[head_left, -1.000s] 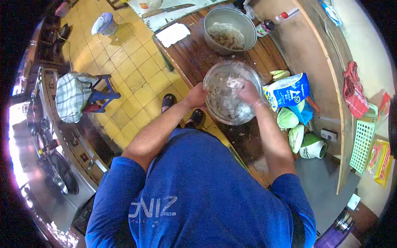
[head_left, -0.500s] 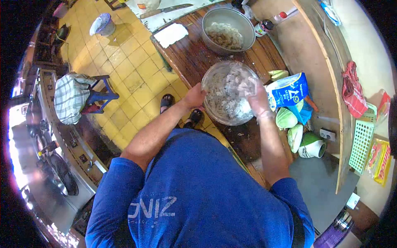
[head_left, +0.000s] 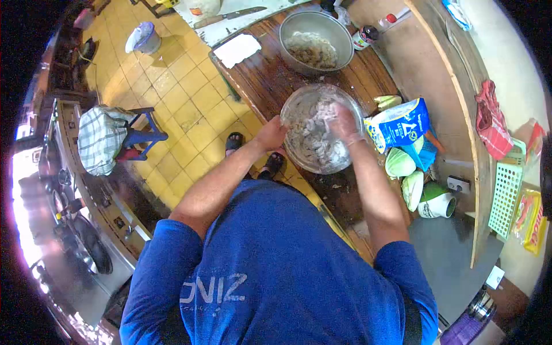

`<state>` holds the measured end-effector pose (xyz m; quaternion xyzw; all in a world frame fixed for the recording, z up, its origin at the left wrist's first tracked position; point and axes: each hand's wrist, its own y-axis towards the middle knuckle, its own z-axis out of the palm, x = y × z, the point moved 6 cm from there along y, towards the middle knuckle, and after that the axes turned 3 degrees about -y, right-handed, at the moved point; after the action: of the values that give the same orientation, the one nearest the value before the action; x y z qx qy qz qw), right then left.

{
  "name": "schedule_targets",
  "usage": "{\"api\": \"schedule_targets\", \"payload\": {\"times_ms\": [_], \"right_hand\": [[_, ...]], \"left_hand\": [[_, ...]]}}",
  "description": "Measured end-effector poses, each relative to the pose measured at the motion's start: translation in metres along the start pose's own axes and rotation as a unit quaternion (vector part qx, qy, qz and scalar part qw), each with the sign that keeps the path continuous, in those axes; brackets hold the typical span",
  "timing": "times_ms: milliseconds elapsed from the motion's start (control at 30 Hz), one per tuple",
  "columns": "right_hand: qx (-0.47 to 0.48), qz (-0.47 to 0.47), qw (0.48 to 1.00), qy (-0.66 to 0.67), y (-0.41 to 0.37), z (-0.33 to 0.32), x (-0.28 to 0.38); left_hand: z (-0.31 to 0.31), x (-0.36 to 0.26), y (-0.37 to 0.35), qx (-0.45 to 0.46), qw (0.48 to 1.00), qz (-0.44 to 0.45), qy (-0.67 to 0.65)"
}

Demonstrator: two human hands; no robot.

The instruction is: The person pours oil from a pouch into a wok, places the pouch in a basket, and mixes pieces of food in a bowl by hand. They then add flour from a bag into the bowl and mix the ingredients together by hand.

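Note:
A round bowl (head_left: 290,150) of floury, pale pieces stands on the brown wooden table. My left hand (head_left: 272,133) grips its left rim. Inside the bowl's right side is my right hand (head_left: 344,125), in a thin clear glove; its fingers are blurred and reach into the white flour, so their grip is unclear. Behind the bowl stands a grey metal pot (head_left: 347,35) with a pale, brownish mixture. Right of the bowl lies a blue and white flour packet (head_left: 405,123).
Pale green vegetables (head_left: 399,163) and a green and white container (head_left: 437,204) lie right of the bowl. A dark bottle (head_left: 365,37) stands by the pot. A white cloth (head_left: 237,50) and a large knife (head_left: 230,16) lie farther back. A stool (head_left: 150,129) is on the left floor.
My right hand has moved left and deeper into the bowl from its right rim. The floury pieces have shifted. My left hand keeps its hold on the rim.

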<state>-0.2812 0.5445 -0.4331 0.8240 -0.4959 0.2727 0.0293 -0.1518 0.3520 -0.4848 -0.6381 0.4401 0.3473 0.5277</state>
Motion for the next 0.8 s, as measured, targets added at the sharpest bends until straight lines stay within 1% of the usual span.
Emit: {"api": "schedule_targets", "payload": {"times_ms": [33,67,100,133,167,200,267,300,333,367,400,433,467,500,533,600,633,667,700,733,767,800], "right_hand": [[-0.024,-0.044,0.997,0.066,0.002,-0.008,-0.002],[-0.038,-0.052,0.995,0.073,-0.009,-0.039,0.021],[-0.016,-0.079,0.997,0.012,-0.007,-0.044,0.012],[-0.01,-0.048,0.991,0.124,-0.008,-0.048,0.006],[-0.004,-0.015,0.972,0.235,-0.012,-0.048,0.0],[-0.004,-0.015,0.972,0.234,-0.013,-0.051,-0.001],[0.027,0.049,0.977,0.204,-0.017,-0.061,0.004],[0.026,0.049,0.977,0.205,-0.021,-0.066,0.014],[0.033,0.005,0.987,0.16,-0.026,-0.069,0.039],[0.039,-0.038,0.992,0.115,-0.03,-0.07,0.054],[-0.021,-0.166,0.986,-0.009,-0.024,-0.042,0.032],[-0.022,-0.164,0.986,-0.008,-0.02,-0.005,0.014],[-0.057,-0.174,0.98,-0.077,-0.017,0.029,0.008],[-0.092,-0.184,0.968,-0.145,-0.016,0.047,0.011],[-0.092,-0.184,0.968,-0.144,-0.016,0.05,0.021],[0.012,-0.03,0.988,-0.149,-0.011,0.048,0.027],[0.011,-0.031,0.989,-0.147,-0.011,0.039,0.033],[0.018,-0.017,0.997,-0.075,-0.015,0.029,0.034],[0.021,-0.001,1.0,-0.003,-0.019,0.017,0.035],[0.007,-0.02,1.0,0.005,-0.026,0.004,0.041],[0.0,-0.014,1.0,0.001,-0.029,-0.001,0.037],[-0.004,-0.035,0.993,0.11,-0.031,-0.001,0.032]], "left_hand": [[0.002,0.0,-0.004,0.025,0.995,-0.072,-0.059],[0.002,-0.001,-0.005,0.023,0.995,-0.072,-0.062],[-0.001,-0.004,-0.005,0.013,0.998,-0.053,-0.011],[-0.004,-0.012,-0.007,0.003,0.999,-0.035,0.041],[-0.006,-0.017,-0.01,0.002,0.999,-0.035,0.04],[-0.006,-0.021,-0.013,0.016,0.998,-0.052,0.013],[-0.008,-0.04,-0.022,0.032,0.997,-0.069,-0.013],[-0.009,-0.048,-0.026,0.041,0.995,-0.086,-0.041],[-0.008,-0.05,-0.029,0.05,0.991,-0.103,-0.069],[-0.005,-0.034,-0.022,0.051,0.991,-0.103,-0.067],[0.0,-0.007,-0.007,0.041,0.997,-0.067,-0.019],[0.002,0.006,0.0,0.032,0.999,-0.03,0.028],[0.001,-0.001,-0.002,0.034,0.999,-0.03,0.03],[-0.001,-0.014,-0.007,0.033,0.998,-0.049,0.02],[-0.003,-0.02,-0.011,0.031,0.997,-0.069,0.011],[-0.003,-0.024,-0.012,0.037,0.998,-0.056,0.002],[-0.003,-0.025,-0.014,0.044,0.998,-0.043,-0.011],[-0.002,-0.027,-0.019,0.045,0.998,-0.043,-0.011],[-0.001,-0.031,-0.023,0.042,0.995,-0.036,-0.078],[0.001,-0.038,-0.021,0.042,0.988,-0.025,-0.145],[0.007,-0.006,-0.005,0.049,0.988,-0.019,-0.145],[0.016,0.054,0.019,0.042,0.994,0.0,-0.097]]}}
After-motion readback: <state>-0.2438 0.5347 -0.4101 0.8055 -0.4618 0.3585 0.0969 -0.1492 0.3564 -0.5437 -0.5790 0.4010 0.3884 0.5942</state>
